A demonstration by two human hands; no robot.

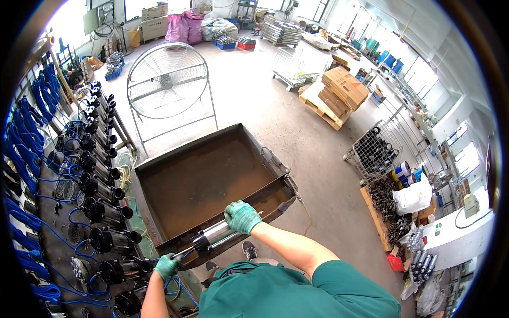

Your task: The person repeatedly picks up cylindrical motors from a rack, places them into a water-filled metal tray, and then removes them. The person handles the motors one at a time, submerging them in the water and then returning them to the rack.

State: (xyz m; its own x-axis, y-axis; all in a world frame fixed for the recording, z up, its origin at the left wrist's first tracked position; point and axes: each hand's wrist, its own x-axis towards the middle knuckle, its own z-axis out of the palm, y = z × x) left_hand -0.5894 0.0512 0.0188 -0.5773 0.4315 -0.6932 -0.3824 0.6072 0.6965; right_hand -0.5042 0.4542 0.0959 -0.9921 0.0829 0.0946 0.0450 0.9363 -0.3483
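A silver cylindrical pump (216,232) with a black end lies slantwise over the near edge of a metal tank (141,204) of brown water. My right hand (242,217), in a green glove, is closed over the upper part of its silver body. At the lower left, my left hand (167,266), also gloved in green, closes round a thin dark piece that reaches out from the black end. Its fingertips are partly hidden. Blue cable (177,289) hangs just beside my left hand.
Along the left, a bench (55,222) bears a row of black-ended pumps (108,212) with blue cables. A large round fan (167,81) stands beyond the tank. Cartons (344,87) on a pallet and a wire cage (374,151) of black parts stand to the right.
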